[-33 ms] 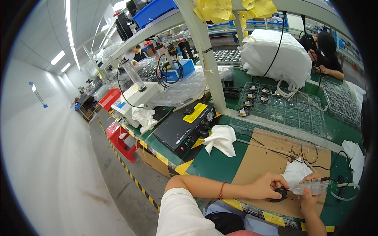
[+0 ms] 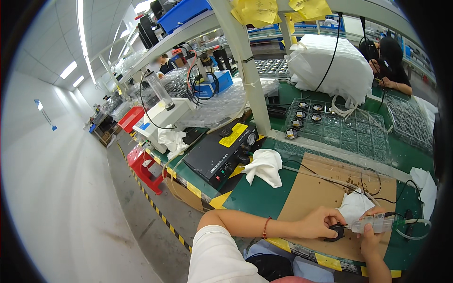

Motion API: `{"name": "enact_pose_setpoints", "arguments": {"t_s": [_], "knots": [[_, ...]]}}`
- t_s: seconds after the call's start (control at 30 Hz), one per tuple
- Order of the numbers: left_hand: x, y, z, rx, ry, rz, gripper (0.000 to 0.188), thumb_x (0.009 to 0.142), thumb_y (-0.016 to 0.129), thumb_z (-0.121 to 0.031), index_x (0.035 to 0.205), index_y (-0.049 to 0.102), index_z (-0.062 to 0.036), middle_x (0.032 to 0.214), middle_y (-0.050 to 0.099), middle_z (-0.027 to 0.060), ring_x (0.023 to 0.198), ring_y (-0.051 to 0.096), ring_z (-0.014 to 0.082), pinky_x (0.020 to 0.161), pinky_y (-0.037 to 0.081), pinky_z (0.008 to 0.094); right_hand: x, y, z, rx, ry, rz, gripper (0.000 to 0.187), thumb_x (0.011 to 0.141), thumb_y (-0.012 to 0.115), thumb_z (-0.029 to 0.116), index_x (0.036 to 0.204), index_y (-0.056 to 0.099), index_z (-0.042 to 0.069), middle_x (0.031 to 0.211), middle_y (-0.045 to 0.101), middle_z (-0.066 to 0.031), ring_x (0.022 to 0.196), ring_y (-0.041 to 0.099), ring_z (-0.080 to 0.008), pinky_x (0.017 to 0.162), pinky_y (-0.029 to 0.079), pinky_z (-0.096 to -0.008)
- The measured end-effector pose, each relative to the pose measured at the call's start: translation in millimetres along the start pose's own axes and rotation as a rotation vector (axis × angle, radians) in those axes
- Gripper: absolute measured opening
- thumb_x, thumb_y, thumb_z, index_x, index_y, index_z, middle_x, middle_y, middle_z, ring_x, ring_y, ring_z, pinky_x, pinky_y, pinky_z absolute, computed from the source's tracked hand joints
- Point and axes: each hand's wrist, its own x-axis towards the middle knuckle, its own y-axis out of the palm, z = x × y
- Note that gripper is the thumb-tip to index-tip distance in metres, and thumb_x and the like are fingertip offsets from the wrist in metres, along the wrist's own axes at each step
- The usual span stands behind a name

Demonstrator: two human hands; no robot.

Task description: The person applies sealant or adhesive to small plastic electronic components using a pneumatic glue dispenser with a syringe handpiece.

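Note:
Above a brown cardboard sheet (image 2: 302, 193), my left hand (image 2: 317, 223) pinches a small round black part (image 2: 334, 232) between thumb and fingers. My right hand (image 2: 370, 238) is wrapped round a clear dispensing syringe (image 2: 373, 223), which lies nearly level. Its tip points left at the black part, though I cannot tell whether the two touch. A pale hose and a black cable run from the syringe's right end. Just behind both hands a crumpled white wipe (image 2: 355, 206) lies on the cardboard.
A black dispenser box (image 2: 222, 153) with a gauge stands left, beside a white cloth (image 2: 264, 167). Beyond the rail, a clear compartment tray (image 2: 349, 127) holds several round black parts. A white wrapped stack (image 2: 330, 66) stands behind. Another person (image 2: 391, 66) works at far right.

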Motion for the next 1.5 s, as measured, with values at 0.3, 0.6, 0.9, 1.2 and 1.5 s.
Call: {"name": "enact_pose_setpoints", "arguments": {"t_s": [0.3,0.6,0.9,1.2,1.5], "knots": [[0,-1,-3,-0.033,-0.006,-0.057,0.031,0.063,0.061,0.002,0.093,0.052,0.0019,0.069,0.052,0.0030,0.059,0.048,0.0047,0.052,0.040,0.0157,5,0,0,-0.020,-0.010,0.016,0.038,0.071,0.059,0.029,0.092,0.037,0.006,0.074,0.045,-0.0083,0.052,0.044,-0.0093,0.037,0.036,-0.0173],[0,-3,-9,-0.030,-0.019,-0.027,0.031,0.065,0.061,0.003,0.094,0.050,0.0035,0.071,0.052,0.0036,0.060,0.049,0.0043,0.053,0.040,0.0147,3,-6,-2,-0.059,0.034,0.000,0.041,0.071,0.059,0.033,0.093,0.038,0.006,0.077,0.043,-0.0062,0.058,0.045,-0.0091,0.038,0.036,-0.0168],[-2,2,2,-0.119,-0.008,-0.008,0.030,0.065,0.061,0.004,0.093,0.052,0.0035,0.071,0.053,0.0040,0.059,0.050,0.0049,0.052,0.041,0.0161,-5,-11,-6,-0.109,0.021,0.004,0.041,0.071,0.058,0.034,0.096,0.038,0.008,0.080,0.044,-0.0050,0.062,0.045,-0.0088,0.039,0.036,-0.0168],[2,-3,-7,-0.078,-0.128,-0.036,0.029,0.068,0.062,0.006,0.096,0.053,0.0027,0.083,0.055,0.0082,0.073,0.055,0.0110,0.063,0.047,0.0217,16,-3,3,-0.156,-0.064,0.116,0.041,0.072,0.059,0.036,0.093,0.039,0.007,0.079,0.046,-0.0084,0.072,0.048,-0.0143,0.062,0.040,-0.0260],[9,1,3,-0.056,-0.125,-0.080,0.029,0.066,0.062,0.005,0.094,0.053,0.0034,0.085,0.057,0.0099,0.076,0.057,0.0118,0.066,0.048,0.0212,15,-18,-6,-0.119,-0.191,0.217,0.035,0.069,0.062,0.016,0.093,0.042,0.004,0.079,0.050,-0.0085,0.072,0.050,-0.0137,0.063,0.041,-0.0261]]}}
